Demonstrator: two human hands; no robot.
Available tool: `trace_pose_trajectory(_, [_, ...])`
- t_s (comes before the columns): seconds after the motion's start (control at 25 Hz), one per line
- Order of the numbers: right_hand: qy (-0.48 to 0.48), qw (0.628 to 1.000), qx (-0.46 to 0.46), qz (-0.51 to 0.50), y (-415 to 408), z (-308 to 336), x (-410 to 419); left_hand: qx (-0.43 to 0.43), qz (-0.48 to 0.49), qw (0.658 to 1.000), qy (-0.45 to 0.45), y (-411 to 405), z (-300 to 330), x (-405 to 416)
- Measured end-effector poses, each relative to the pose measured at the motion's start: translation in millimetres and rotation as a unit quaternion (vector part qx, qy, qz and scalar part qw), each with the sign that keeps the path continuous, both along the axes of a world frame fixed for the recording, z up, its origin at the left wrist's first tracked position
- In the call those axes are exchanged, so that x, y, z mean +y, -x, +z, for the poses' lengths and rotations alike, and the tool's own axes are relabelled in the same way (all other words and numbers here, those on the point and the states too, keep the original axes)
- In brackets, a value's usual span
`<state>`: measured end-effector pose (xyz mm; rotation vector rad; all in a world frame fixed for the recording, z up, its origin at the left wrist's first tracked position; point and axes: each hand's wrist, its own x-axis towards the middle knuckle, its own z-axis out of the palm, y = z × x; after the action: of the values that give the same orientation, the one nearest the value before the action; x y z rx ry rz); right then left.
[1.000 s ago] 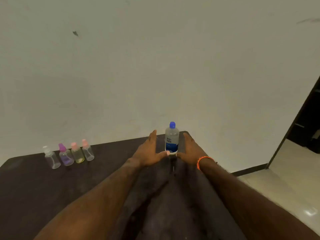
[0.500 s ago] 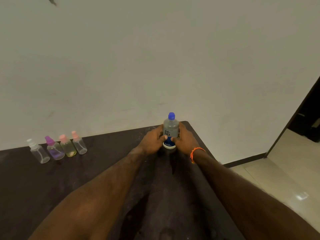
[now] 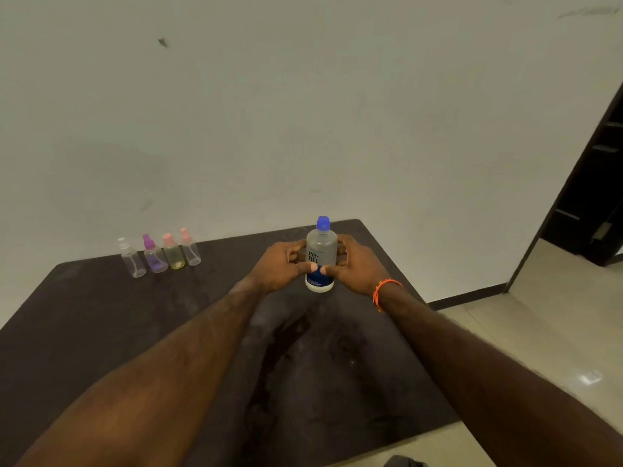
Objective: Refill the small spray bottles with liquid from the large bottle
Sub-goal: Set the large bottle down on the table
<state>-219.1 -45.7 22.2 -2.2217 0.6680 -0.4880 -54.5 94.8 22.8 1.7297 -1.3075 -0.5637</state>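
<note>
The large bottle (image 3: 320,251) is clear with a blue cap and a blue-and-white label. It stands upright near the far right corner of the dark table (image 3: 101,325). My left hand (image 3: 281,266) and my right hand (image 3: 354,264) wrap it from both sides, thumbs meeting on its front. Several small spray bottles stand in a row at the table's far left edge: a clear-capped one (image 3: 132,258), a purple-capped one (image 3: 153,255), a pink-capped one with yellowish liquid (image 3: 173,252) and another pink-capped one (image 3: 190,248).
A pale wall rises right behind the table. The table's right edge drops to a tiled floor (image 3: 539,332). A dark doorway (image 3: 593,203) opens at the far right. A dark stain (image 3: 279,345) marks the table between my forearms.
My hands went from open beside the large bottle to closed around it. The bottle sits a bit higher in my grip than half a second ago.
</note>
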Motion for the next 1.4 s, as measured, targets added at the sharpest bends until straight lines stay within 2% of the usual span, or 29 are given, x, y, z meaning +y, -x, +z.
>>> trace_pose_trajectory(0.2, [0.013,1.000,0.013,0.017,33.9,-10.5,35.1,0.005,0.011,1.000,-0.001,36.5,-14.9,42.6])
trace_pose_trajectory(0.36, [0.003,1.000,0.022,0.022,47.6,-27.3,52.0,-0.029,0.026,0.999,-0.017,55.6,-32.4,58.4])
trace_pose_trajectory(0.68, [-0.022,1.000,0.012,0.017,52.8,-41.0,60.8,-0.028,0.065,0.997,-0.019,69.3,-47.2,61.2])
trace_pose_trajectory(1.04, [-0.007,0.997,0.077,0.010,52.9,-49.9,67.0,-0.037,0.073,0.993,-0.080,65.9,-56.3,62.7])
trace_pose_trajectory(1.16, [-0.004,0.999,0.048,-0.004,55.2,-47.7,70.7,-0.033,0.087,0.991,-0.100,66.2,-53.7,64.2])
trace_pose_trajectory(1.24, [0.012,0.999,-0.001,-0.050,55.0,-39.6,72.2,-0.048,0.100,0.987,-0.115,64.3,-50.3,66.7])
trace_pose_trajectory(1.4, [0.102,0.981,-0.119,-0.113,44.8,-4.6,88.0,-0.095,0.125,0.978,-0.139,42.8,-45.5,84.9])
